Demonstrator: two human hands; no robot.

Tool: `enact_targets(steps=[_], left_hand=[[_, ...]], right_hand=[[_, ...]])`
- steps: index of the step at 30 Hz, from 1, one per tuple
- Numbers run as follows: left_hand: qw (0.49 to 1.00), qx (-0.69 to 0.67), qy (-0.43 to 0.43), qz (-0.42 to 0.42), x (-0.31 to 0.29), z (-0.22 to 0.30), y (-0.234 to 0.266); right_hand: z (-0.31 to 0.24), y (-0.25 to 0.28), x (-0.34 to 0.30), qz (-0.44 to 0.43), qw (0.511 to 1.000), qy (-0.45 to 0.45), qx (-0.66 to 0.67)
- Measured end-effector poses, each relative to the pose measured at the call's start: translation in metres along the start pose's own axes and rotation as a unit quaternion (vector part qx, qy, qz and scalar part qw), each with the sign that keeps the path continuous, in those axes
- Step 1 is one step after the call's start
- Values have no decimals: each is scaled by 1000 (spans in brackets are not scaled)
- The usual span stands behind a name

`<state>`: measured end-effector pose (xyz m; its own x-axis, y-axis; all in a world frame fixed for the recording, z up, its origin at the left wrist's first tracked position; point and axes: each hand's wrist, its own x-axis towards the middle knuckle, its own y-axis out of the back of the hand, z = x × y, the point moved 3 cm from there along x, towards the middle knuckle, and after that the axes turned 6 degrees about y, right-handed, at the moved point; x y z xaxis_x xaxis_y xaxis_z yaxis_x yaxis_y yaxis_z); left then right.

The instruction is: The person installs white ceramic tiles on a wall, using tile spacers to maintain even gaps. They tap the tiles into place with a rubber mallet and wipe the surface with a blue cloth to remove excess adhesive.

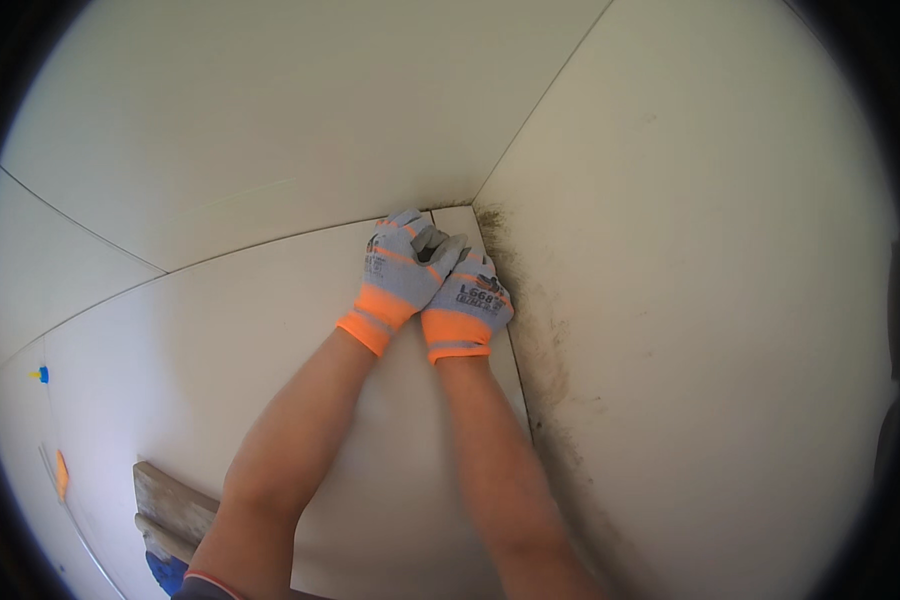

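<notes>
Both my hands wear grey work gloves with orange cuffs and meet near the corner of large pale tiles. My left hand (403, 262) is closed, its fingers curled down by the dark joint at the tile's far edge. Pressed up against it, my right hand (472, 300) is closed too, beside the right-hand tile surface. Whatever the fingers hold, if anything, is hidden beneath the gloves. Just beyond the hands, a narrow tile strip (457, 217) ends at the corner, with a dark joint line along it.
Dark mortar smears (530, 330) run down the right-hand tile surface (710, 300) along the seam. At the lower left lie a worn wooden board (175, 500) and a blue item (167, 572). Farther left are a small blue-and-yellow piece (42, 375) and an orange piece (62, 475).
</notes>
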<state>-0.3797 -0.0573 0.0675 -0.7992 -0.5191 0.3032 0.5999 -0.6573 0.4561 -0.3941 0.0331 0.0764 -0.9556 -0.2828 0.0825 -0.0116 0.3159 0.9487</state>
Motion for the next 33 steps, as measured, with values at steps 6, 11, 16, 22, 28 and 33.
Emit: enact_targets(steps=[6,11,16,22,28,33], left_hand=[[997,44,58,-39,1,2,3],[986,55,141,-69,-27,6,23],[913,309,-78,-254,-78,37,36],[766,475,-149,-408,-111,49,18],[776,457,-89,-427,-146,38,21],[781,451,-76,-424,-146,40,23]], right_hand=[[-2,-4,2,-9,999,-11,30],[-2,15,-48,48,992,-22,110],[28,32,-169,-36,974,-152,162],[28,50,-330,9,913,-288,291],[0,48,-426,-333,942,-31,-35],[11,46,-434,-307,951,30,-32]])
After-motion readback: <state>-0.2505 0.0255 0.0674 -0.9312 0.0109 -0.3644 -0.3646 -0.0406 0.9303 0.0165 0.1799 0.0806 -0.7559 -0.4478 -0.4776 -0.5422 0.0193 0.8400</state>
